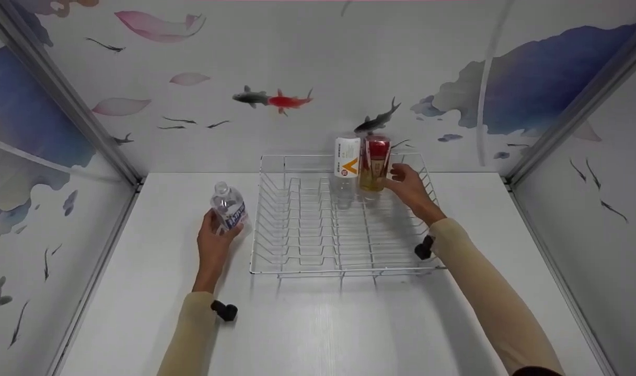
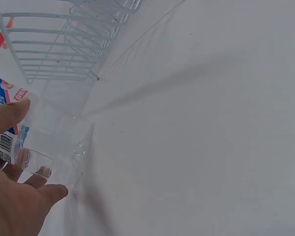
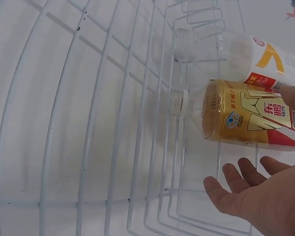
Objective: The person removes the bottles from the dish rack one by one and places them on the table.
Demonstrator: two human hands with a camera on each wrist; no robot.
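My left hand grips a clear plastic bottle with a blue and white label, its uncapped neck pointing up, left of the white wire rack. In the left wrist view the thumb and fingers wrap round the bottle's lower part. Over the rack's back right, my right hand is beside a red and gold bottle that stands neck down in the rack. Its thumb is at the label, while the other fingers are spread loosely away from the bottle in the right wrist view.
Another upside-down clear bottle with a white and orange label stands left of the red and gold one. The rack has rows of bent wire dividers on its left side. Behind the white table rises a wall painted with fish.
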